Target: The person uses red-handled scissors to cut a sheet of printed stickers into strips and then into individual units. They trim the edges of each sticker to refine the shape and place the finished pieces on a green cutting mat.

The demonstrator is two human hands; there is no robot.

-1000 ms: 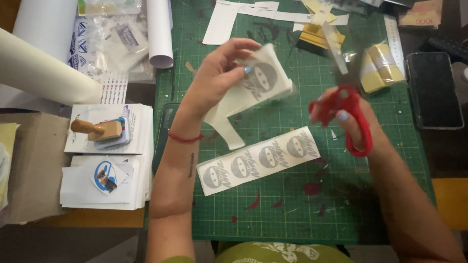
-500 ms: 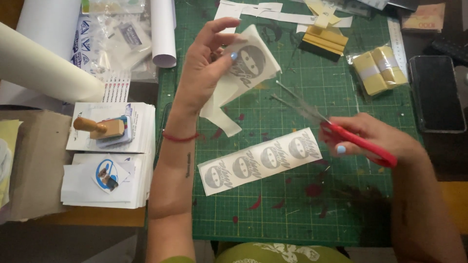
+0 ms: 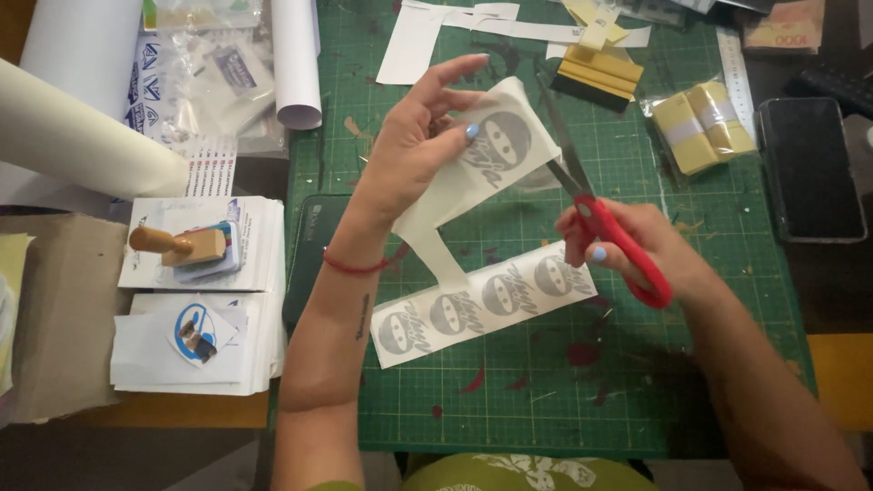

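Above the green cutting mat [image 3: 546, 382], the left hand [image 3: 414, 150] has its fingers clamped on a white sticker sheet [image 3: 491, 159] (round grey face print). Right of the sheet, the right hand [image 3: 637, 250] has its fingers closed through red-handled scissors [image 3: 596, 209], blades at the sheet's edge. A sticker strip [image 3: 482, 305] lies flat on the mat below.

One head-worn camera looks steeply down, close above the green cutting mat [image 3: 582, 382].
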